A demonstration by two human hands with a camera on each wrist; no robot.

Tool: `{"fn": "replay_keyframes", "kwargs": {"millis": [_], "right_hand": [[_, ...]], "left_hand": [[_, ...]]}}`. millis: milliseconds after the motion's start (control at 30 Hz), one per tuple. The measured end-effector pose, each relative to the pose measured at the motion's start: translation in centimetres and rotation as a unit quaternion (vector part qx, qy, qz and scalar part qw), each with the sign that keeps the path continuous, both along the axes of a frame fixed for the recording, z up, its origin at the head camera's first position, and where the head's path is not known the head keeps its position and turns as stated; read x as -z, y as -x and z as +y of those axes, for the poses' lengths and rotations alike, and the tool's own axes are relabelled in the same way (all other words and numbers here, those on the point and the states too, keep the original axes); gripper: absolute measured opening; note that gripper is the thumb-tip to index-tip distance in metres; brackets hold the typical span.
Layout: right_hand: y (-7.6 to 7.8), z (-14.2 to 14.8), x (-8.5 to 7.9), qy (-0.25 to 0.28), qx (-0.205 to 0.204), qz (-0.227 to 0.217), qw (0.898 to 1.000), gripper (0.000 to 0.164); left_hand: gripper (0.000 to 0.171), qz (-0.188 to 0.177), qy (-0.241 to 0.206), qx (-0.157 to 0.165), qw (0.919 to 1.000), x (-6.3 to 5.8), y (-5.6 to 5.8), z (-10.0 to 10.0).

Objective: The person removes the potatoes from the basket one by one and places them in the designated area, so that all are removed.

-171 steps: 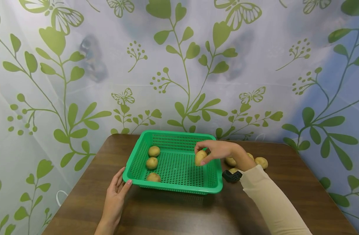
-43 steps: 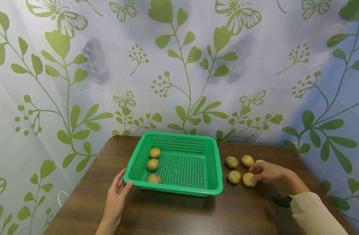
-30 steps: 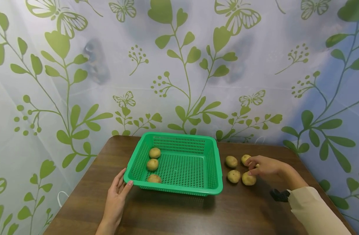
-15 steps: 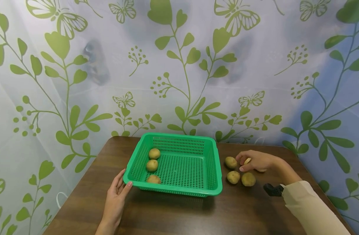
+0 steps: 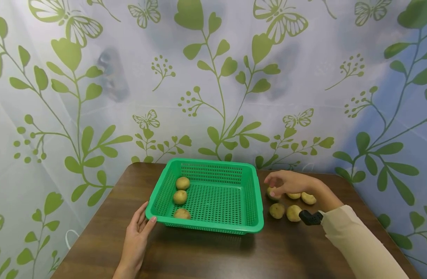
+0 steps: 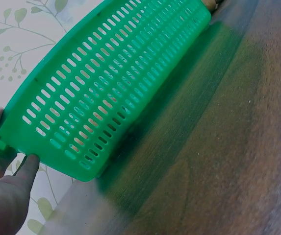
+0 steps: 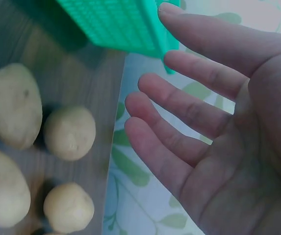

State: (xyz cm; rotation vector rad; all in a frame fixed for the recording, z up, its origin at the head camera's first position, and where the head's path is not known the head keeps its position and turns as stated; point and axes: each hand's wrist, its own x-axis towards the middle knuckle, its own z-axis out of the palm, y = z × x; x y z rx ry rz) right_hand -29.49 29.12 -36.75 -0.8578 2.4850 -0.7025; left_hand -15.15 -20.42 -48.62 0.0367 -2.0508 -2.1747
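A green plastic basket [image 5: 206, 225] sits on the wooden table with three potatoes along its left side, among them a middle potato [image 5: 180, 197]. My left hand [image 5: 136, 234] grips its front left corner, thumb over the rim; in the left wrist view the fingers [image 6: 25, 171] curl at the corner below the rim. To the right of the basket, my right hand [image 5: 291, 183] hovers over a group of potatoes, partly covering the back left potato [image 5: 272, 195]. The right wrist view has its fingers [image 7: 184, 107] spread and loosely bent, holding nothing. A large potato [image 7: 13, 105] lies on the table beside them.
The brown table [image 5: 199, 259] meets a leaf-patterned curtain [image 5: 213, 97] at its back edge. Other potatoes, such as the front right potato [image 5: 294, 213], lie close together right of the basket. A black wrist device [image 5: 311, 217] hangs below my right sleeve.
Earliest, my right hand held a potato over the basket's right side; that hand is now bare. Over the last second it has moved left across the potatoes. My left hand keeps its grip.
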Motion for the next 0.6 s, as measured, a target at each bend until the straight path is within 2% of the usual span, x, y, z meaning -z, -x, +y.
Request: {"fn": "replay_keyframes", "kwargs": {"millis": [300, 600], "right_hand": [[0.3, -3.0, -0.9, -0.002, -0.024, 0.005, 1.0, 0.049], [0.7, -4.7, -1.1, -0.006, -0.019, -0.008, 1.0, 0.043]], "left_hand": [[0.062, -0.002, 0.001, -0.004, 1.0, 0.0, -0.1, 0.0], [0.062, 0.007, -0.001, -0.004, 1.0, 0.1, 0.0, 0.0]]}}
